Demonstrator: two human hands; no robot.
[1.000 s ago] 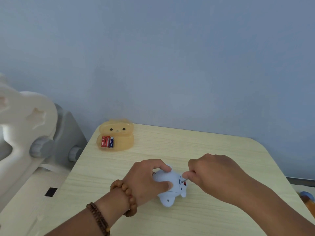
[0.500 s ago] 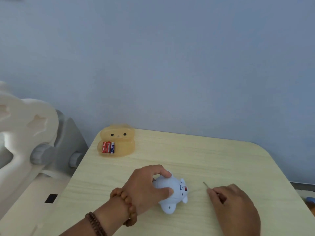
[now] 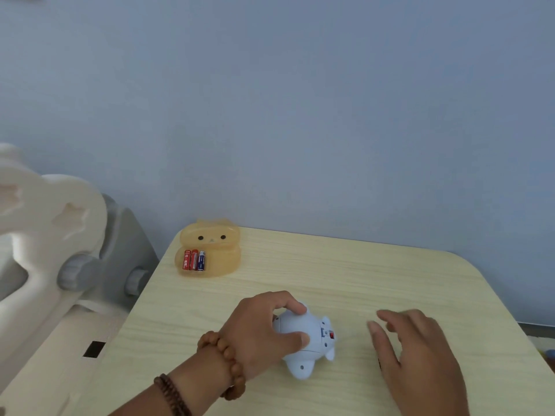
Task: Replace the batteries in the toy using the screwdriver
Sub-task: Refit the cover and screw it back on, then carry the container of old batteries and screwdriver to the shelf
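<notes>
The left grip (image 3: 264,328) curls round the toy (image 3: 312,340) on the counter (image 3: 330,265), probably light, hard and slick, best pinned by its rounded body, while the right grip (image 3: 420,355) hovers spread beside it.

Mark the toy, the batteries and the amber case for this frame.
blue toy (image 3: 312,351): head view, on its pale body, lower-left of the red switch.
batteries (image 3: 194,260): head view, on the middle cell of three.
amber bear case (image 3: 223,259): head view, on its bare part right of the cells.
</notes>
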